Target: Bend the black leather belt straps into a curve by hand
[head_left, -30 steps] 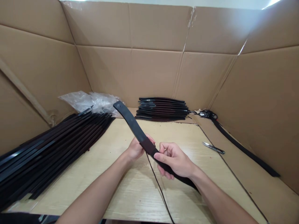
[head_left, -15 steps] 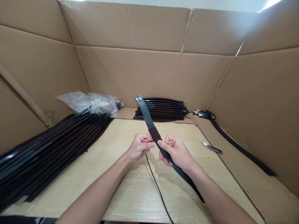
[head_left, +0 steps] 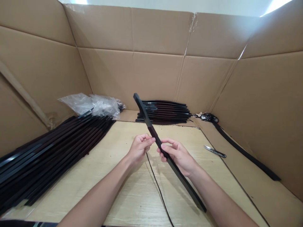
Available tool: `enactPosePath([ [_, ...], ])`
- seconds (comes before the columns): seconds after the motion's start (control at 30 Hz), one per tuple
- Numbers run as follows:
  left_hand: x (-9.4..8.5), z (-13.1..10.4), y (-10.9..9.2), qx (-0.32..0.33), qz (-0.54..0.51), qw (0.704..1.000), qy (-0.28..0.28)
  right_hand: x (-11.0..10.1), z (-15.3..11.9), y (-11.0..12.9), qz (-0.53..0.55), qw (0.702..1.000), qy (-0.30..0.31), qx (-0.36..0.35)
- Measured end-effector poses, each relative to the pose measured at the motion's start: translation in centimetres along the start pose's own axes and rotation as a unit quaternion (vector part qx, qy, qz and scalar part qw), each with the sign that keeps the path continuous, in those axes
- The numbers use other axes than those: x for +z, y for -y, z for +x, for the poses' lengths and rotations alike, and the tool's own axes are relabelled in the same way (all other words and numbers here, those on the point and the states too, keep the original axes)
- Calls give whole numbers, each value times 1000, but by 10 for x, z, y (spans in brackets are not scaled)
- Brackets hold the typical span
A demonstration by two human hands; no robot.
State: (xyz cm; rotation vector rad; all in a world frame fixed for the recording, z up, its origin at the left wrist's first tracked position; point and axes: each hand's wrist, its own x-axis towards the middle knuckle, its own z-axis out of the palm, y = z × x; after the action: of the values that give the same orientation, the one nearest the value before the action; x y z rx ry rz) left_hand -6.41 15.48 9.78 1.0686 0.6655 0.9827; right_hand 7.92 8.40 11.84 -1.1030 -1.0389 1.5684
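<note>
Over the middle of the table I hold a long, slightly curved black strip [head_left: 181, 176], tilted with its far end up to the left. A dark brown band of wrapping [head_left: 152, 131] covers part of it. My right hand [head_left: 177, 154] is closed around the strip just below this band. Beside the band, my left hand [head_left: 142, 146] pinches a thin dark cord [head_left: 157, 186], its fingertips touching the strip's left edge. From the left hand the cord trails down to the table's front edge. What the strip is made of I cannot tell.
Many similar dark strips [head_left: 61, 148] lie piled at left, beside a clear plastic bag [head_left: 94, 104]. Another stack [head_left: 165, 112] sits at the back. Thread snips [head_left: 215, 151] lie at right, near a black strip [head_left: 246, 153] and a cord tangle [head_left: 205, 117]. Cardboard walls [head_left: 156, 72] surround the table.
The strip has been turned about its length, so its narrow edge now faces me instead of its broad face. My left fingers stay by the wrapping; the right hand still grips the strip.
</note>
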Motion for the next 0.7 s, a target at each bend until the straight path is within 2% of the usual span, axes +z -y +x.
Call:
enactPosePath([
  [0.17,2,-1,1,5,7,1000,24,4,1,-2,-18,1000,-16,18],
  [0.4,1,-5,-1,-20,10,998,52,1,-2,-5,-50,996,66,43],
  [0.47,2,-6,-1,-22,8,998,50,0,-1,-6,-54,995,71,48],
  [0.7,2,-3,3,-18,-25,999,6,2,0,-2,-12,1000,27,0],
])
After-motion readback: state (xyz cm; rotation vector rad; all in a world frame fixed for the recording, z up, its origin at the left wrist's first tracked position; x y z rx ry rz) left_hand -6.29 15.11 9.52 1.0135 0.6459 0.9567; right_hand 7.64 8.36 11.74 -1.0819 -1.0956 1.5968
